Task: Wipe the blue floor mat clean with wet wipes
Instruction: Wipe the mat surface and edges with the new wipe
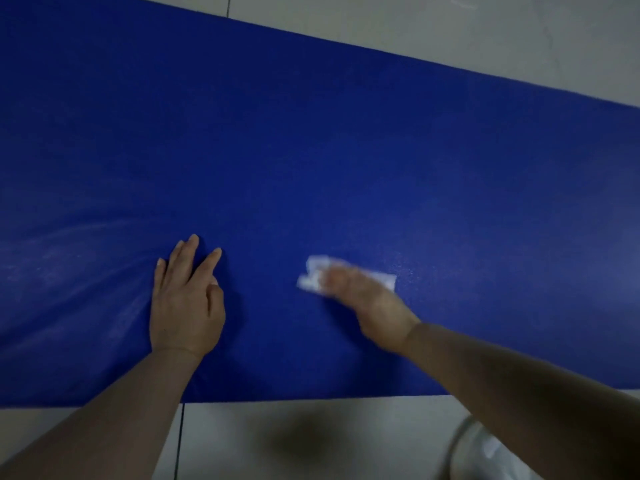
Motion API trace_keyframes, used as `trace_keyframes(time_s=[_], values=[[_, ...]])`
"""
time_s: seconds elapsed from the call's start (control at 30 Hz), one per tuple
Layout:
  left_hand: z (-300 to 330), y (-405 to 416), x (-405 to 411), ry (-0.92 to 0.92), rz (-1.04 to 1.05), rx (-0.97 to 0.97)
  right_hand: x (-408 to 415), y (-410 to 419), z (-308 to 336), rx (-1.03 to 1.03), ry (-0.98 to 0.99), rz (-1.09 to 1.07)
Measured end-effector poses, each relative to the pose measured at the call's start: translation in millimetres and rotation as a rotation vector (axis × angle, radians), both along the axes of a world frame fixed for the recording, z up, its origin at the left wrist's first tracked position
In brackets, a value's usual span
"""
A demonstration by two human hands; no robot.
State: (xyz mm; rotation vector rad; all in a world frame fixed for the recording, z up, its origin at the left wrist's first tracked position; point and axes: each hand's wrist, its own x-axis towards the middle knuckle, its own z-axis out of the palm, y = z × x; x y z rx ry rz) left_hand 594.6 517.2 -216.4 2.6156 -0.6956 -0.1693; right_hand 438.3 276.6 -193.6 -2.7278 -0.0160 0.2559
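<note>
Blue mat [346, 150] runs left–right — right hand [367, 299] presses wipe [313, 277].

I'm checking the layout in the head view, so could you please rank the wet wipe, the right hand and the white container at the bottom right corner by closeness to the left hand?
From the left hand, flat on the blue mat:
1. Wet wipe, on the mat to its right.
2. Right hand, blurred, pressing on the wipe, just beyond it.
3. White container, off the mat on the floor, by the right arm.
</note>
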Motion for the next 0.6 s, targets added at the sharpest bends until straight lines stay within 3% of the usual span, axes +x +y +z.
trace_keyframes(time_s=[0.03,0.07,0.1,0.17,0.27,0.37,0.43,0.5,0.53,0.57,0.6], values=[[0,0,0,-0.005,-0.004,0.001,7,-4,-7,-0.080,-0.146,-0.087],[0,0,0,-0.008,-0.007,0.001,10,-3,-6,-0.234,-0.157,-0.051],[0,0,0,-0.007,-0.007,0.002,7,4,-3,-0.403,0.044,0.093],[1,0,0,-0.003,0.000,0.004,-19,23,-1,-0.672,0.050,0.397],[1,-1,0,0.005,-0.003,0.015,-74,18,-19,-0.465,-0.119,0.352],[1,-1,0,0.003,-0.001,0.014,-89,0,-2,-0.366,0.059,0.426],[1,0,0,0.000,0.005,0.010,-73,-17,1,-0.393,0.005,0.438],[1,0,-1,0.001,0.003,0.007,-59,-28,-8,-0.463,0.038,0.349],[1,0,-1,0.002,0.002,0.003,-46,-26,-6,-0.402,0.110,0.168],[1,0,0,0.002,0.000,0.001,-38,-23,-5,-0.318,0.093,0.128],[1,1,0,0.003,-0.003,0.002,-38,-17,-7,-0.321,0.203,0.157]])
